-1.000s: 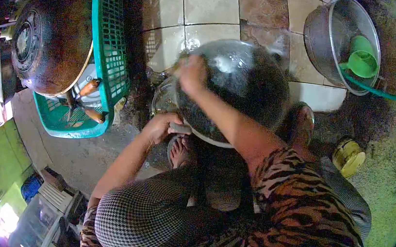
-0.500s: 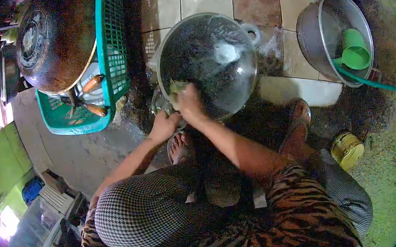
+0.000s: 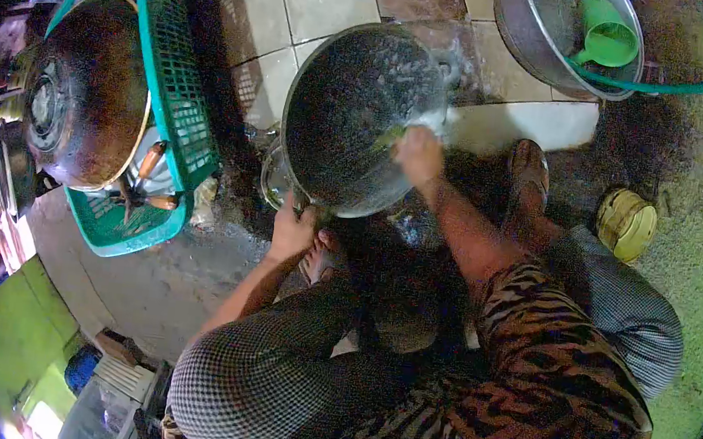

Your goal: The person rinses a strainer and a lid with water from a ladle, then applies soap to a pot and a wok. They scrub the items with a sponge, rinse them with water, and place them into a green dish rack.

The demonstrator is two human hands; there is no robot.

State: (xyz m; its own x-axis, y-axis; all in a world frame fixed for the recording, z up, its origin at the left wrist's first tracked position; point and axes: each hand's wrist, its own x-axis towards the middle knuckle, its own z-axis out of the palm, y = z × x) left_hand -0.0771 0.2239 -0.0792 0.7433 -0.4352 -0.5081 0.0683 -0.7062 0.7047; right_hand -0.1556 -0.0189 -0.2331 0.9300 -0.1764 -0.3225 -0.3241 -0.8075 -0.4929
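Note:
A large dark-bottomed metal wok (image 3: 337, 118) stands on the wet floor in front of me, streaked with suds and water inside. My left hand (image 3: 293, 230) is closed at its near lower-left rim, beside a rounded shiny piece (image 3: 271, 177) that I cannot make out clearly. The fingers of my right hand (image 3: 419, 156) are wrapped round a yellow-green scrubbing sponge (image 3: 387, 139), held against the inside of the wok on its right. White foam (image 3: 428, 122) lies just beyond that hand. A loop handle (image 3: 449, 73) shows at the wok's far right.
To the left, a teal plastic basket (image 3: 183, 96) holds a browned pan (image 3: 92, 95) and wooden-handled utensils (image 3: 151, 160). A metal basin (image 3: 533, 34) at upper right contains a green dipper (image 3: 607, 42); a green hose (image 3: 687, 87) crosses its rim. A yellow tin (image 3: 628, 227) stands right of my foot.
My right hand has swept the sponge from the wok's lower left to its right side. My left hand stays at the near rim. The wok looks more tilted, and the view has shifted.

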